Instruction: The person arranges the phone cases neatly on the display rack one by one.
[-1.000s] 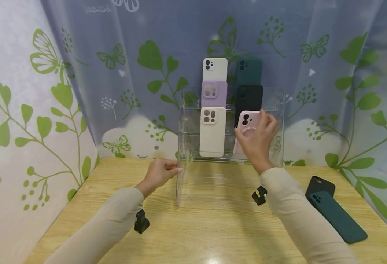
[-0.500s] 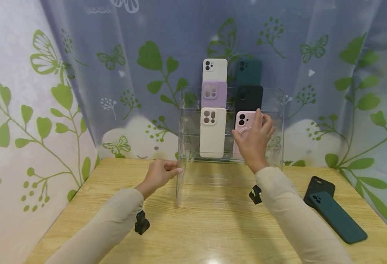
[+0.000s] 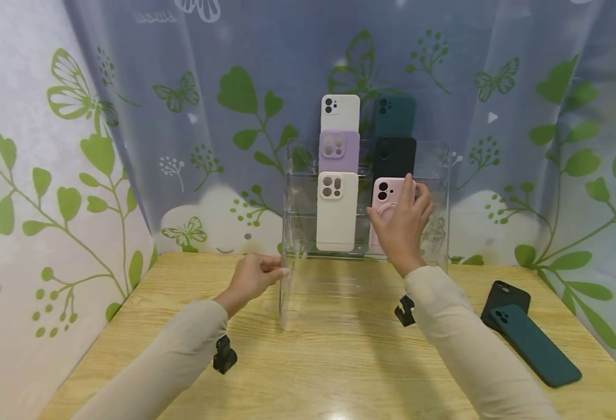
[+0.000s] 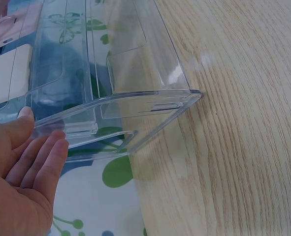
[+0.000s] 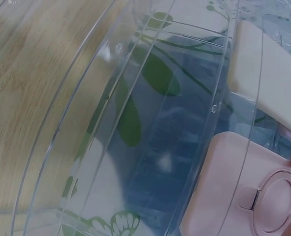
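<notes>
My right hand (image 3: 403,224) holds a pink phone case (image 3: 385,205) by its edges, thumb at its left side and fingers at the top right. The case stands in the front tier of a clear acrylic stand (image 3: 334,286); in the right wrist view, the pink case's lower end (image 5: 224,182) sits behind the clear front lip. My left hand (image 3: 254,277) pinches the stand's left side panel. From the left wrist, the thumb (image 4: 22,128) shows on one face of that panel. Left of the pink case is a cream phone case (image 3: 336,224) in the same tier.
Behind, a lilac case (image 3: 339,154) and a white case (image 3: 340,116) rise on the left; a black case (image 3: 394,157) and a dark green case (image 3: 394,119) on the right. Another green case (image 3: 541,344) overlaps a black one (image 3: 504,297) on the wooden table (image 3: 308,373).
My right hand has moved slightly left with the pink case, which now stands straighter, in line with the black and green cases behind it. The left hand stays at the stand's side.
</notes>
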The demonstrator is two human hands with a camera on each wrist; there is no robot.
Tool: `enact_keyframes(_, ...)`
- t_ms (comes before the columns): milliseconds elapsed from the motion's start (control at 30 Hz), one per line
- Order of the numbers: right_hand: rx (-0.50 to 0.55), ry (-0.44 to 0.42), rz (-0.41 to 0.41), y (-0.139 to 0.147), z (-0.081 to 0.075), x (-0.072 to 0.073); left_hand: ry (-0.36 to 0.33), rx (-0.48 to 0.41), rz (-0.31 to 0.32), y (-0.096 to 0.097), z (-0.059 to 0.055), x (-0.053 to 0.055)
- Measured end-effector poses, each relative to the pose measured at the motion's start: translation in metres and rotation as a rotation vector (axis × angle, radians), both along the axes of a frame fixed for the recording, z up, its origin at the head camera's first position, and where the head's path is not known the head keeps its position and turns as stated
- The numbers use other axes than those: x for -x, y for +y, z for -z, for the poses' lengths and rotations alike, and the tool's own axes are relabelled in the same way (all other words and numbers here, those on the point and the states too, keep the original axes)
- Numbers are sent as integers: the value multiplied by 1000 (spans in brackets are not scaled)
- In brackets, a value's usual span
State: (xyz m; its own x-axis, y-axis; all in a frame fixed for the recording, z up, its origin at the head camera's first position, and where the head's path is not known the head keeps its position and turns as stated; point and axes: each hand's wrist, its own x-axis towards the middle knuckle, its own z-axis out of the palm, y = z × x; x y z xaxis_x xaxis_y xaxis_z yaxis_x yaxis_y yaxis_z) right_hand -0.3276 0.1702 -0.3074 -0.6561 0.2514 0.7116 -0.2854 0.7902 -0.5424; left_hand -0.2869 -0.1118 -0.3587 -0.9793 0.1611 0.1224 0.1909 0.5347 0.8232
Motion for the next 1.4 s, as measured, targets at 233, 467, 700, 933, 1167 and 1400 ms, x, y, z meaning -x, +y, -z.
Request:
enact_keyframes(233, -8, -37, -25, 3, -4, -5, -8, 4, 0, 0, 1, 0)
enact_keyframes(467, 52, -69, -116, 18, -16, -25, -21, -1, -7, 0, 2, 1)
enact_keyframes(700, 25, -83, -132, 52, -8, -52, -27, -7, -9, 0, 1, -1)
enact_keyframes(933, -11, -113, -103, 92, 7, -79, -33, -17, -11, 1, 1, -1)
enact_keyframes(1167, -36, -179, -72, 129, 26, -101, -26, -1, -7, 0, 0, -2)
enact_keyframes(1400, -59, -267, -97, 169, 51, -116, -16, 10, -5, -1, 1, -1)
